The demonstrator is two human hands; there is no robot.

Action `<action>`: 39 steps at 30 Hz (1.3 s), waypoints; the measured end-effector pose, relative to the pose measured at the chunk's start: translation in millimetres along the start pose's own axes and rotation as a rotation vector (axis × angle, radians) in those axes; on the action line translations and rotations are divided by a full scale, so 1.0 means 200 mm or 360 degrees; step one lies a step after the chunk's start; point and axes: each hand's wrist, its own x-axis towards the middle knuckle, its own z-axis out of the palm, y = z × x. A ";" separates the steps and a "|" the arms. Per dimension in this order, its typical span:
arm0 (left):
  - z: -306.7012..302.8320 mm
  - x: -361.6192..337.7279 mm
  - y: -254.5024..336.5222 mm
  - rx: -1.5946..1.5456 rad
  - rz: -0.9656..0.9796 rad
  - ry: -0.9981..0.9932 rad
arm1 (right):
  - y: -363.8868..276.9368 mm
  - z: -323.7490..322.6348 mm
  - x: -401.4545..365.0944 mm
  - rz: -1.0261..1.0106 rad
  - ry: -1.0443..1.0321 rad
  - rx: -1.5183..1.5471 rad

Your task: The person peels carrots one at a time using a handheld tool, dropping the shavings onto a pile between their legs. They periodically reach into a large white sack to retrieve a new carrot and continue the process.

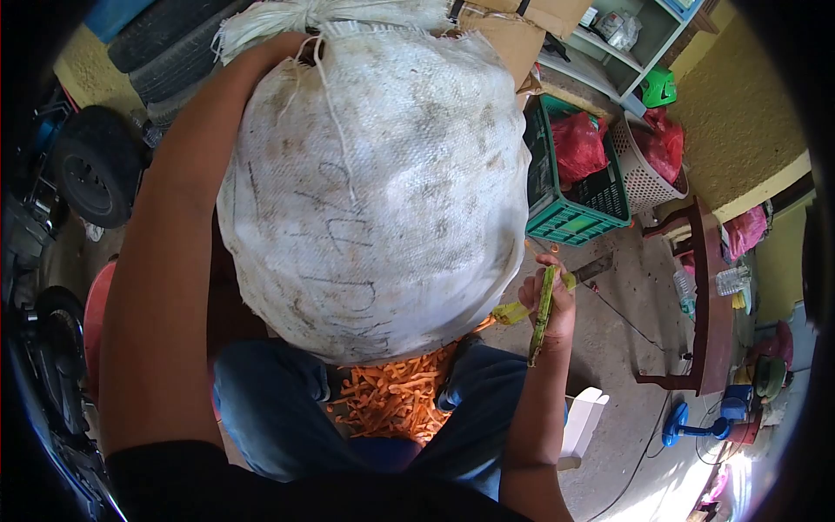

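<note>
A big white woven sack (391, 174) with handwriting on it fills the middle of the view, above my knees. My left hand (300, 48) is at the sack's top edge, its fingers mostly hidden behind the fabric. To the right of the sack, my right hand (554, 296) is closed around a green-and-yellow tool (543, 315). A blade (595, 268) sticks out to the right beyond that hand. Below the sack, between my legs, lies a heap of orange strips (396, 396); its upper part is hidden by the sack.
A green crate (578, 222) and a pale basket (644, 191) hold red plastic bags. Farther right stands a dark red wooden piece (711, 296). A blue fan (678, 424) and cables lie on the floor. Tyres (94, 165) are at the left.
</note>
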 end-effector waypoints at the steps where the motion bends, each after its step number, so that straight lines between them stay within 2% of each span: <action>1: 0.01 0.04 0.00 0.0016 -0.0053 -0.0035 | 0.00 -0.01 0.01 0.0025 -0.0008 -0.0020; 2: 0.07 0.11 -0.11 -0.0418 -0.0208 -0.0080 | -0.01 -0.02 0.03 0.0020 -0.0005 -0.0021; 5: 0.01 -0.06 0.18 -0.1407 -0.0250 0.0220 | -0.01 -0.05 0.07 0.0037 0.0071 -0.0030; 8: 0.07 0.15 -0.05 -0.1248 -0.0544 -0.0110 | 0.00 -0.06 0.11 0.0029 0.0096 0.0017; 10: 0.01 0.01 0.10 -0.1355 -0.0510 -0.0138 | -0.01 -0.03 0.12 0.0026 0.0145 -0.0009; 13: 0.16 0.25 -0.32 -0.0332 -0.0342 0.0102 | 0.00 -0.03 0.14 0.0049 0.0131 -0.0028; 14: 0.17 0.28 -0.34 0.0239 -0.0308 0.0272 | 0.00 -0.02 0.15 0.0045 0.0128 -0.0029; 16: 0.20 0.30 -0.39 0.0809 -0.0274 0.0435 | 0.01 -0.02 0.15 0.0079 0.0160 -0.0060; 19: 0.15 0.28 -0.33 0.0781 -0.0381 0.0453 | 0.02 -0.02 0.14 0.0074 0.0121 -0.0028; 25: 0.00 0.06 -0.18 0.0242 -0.0448 0.0607 | 0.03 0.01 0.08 0.0136 0.0160 -0.0055; 27: -0.11 -0.04 -0.11 -0.0311 -0.0243 0.0772 | 0.03 0.01 0.05 0.0141 0.0115 -0.0060; 28: -0.17 -0.11 -0.04 -0.0342 -0.0320 0.0919 | 0.03 0.01 0.04 0.0149 0.0074 -0.0070; 30: -0.37 -0.47 0.38 -0.1500 -0.0326 0.1112 | 0.03 0.01 0.00 0.0126 0.0059 -0.0071; 31: -0.43 -0.54 0.27 -0.1835 -0.0151 0.1123 | 0.03 0.02 0.01 0.0088 0.0039 -0.0076; 32: -0.48 -0.66 0.38 -0.2187 0.0028 0.1088 | 0.04 0.02 0.00 0.0093 0.0030 -0.0073; 34: -0.46 -0.94 0.69 -0.2666 0.0233 0.0801 | 0.06 0.04 -0.03 0.0003 0.0041 0.0022; 37: -0.20 -1.27 0.96 -0.3211 0.0109 0.0404 | 0.07 0.11 -0.09 0.0046 0.0083 0.0114; 38: -0.07 -1.36 1.02 -0.3216 0.0021 0.0300 | 0.09 0.15 -0.11 0.0048 0.0147 -0.0085; 39: 0.06 -1.44 1.06 -0.3530 -0.0311 0.0022 | 0.11 0.15 -0.13 0.0100 0.0134 -0.0151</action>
